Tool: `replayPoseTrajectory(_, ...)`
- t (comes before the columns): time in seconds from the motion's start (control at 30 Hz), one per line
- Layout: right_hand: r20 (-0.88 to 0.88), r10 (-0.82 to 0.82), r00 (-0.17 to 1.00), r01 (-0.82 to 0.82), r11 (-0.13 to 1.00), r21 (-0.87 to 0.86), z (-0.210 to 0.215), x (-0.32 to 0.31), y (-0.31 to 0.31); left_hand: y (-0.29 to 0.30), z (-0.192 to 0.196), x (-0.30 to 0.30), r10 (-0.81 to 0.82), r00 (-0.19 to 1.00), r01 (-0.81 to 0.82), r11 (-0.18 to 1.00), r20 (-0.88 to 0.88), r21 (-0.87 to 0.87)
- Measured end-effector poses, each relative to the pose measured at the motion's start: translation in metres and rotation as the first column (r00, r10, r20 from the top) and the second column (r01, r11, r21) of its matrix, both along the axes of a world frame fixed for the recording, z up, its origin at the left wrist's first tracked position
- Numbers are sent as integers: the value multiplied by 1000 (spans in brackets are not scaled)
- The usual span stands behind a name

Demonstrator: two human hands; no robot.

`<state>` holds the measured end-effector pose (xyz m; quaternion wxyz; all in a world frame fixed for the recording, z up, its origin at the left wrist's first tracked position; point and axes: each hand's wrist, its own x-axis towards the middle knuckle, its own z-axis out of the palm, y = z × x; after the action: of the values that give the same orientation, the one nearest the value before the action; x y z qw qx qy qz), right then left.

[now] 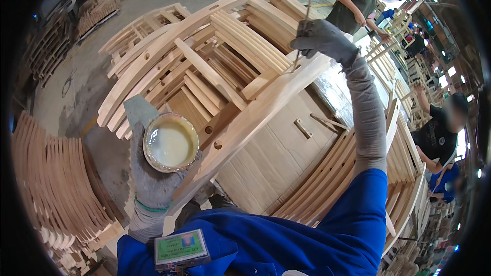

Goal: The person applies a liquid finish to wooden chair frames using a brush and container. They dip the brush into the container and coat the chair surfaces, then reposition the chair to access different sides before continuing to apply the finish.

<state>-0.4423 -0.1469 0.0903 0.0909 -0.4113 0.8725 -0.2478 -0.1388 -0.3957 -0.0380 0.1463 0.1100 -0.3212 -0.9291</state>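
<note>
Left of centre, a jar (152,158) of cream liquid (171,143) is gripped by the curled left hand (157,186); upper right of centre, a stick (298,59) is pinched by the right hand (327,41), fingers folded, above a rail (255,114). At bottom left, a printed green badge (181,248) is worn.

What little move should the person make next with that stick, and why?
Probably a light dab at the far part of the pale wooden rail: the right hand holds the thin stick with its lower tip at or just above the wood, while the left hand holds the open jar of pale liquid nearer the body. Whether the tip touches is hard to tell.
</note>
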Motion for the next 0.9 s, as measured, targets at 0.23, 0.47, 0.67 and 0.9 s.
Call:
replayPoseTrajectory(0.23, 21, 124, 992, -121, 986, -118, -13, -35, 43, 5, 10, 7, 20, 1000, -19, 995, 15, -93)
replayPoseTrajectory(0.47, 43, 79, 996, -47, 865, -500, 9, 39, 74, 9, 21, 11, -115, 992, 121, 973, 43, -198)
replayPoseTrajectory(0.67, 256, -284, 924, 382, 662, -645, 72, 244, 83, 25, 27, 25, -538, 841, 539, 822, -61, 184)
replayPoseTrajectory(0.9, 70, -502, 862, 420, 630, -653, 43, 404, 78, 87, 31, 52, -812, 566, 819, 537, -138, 200)
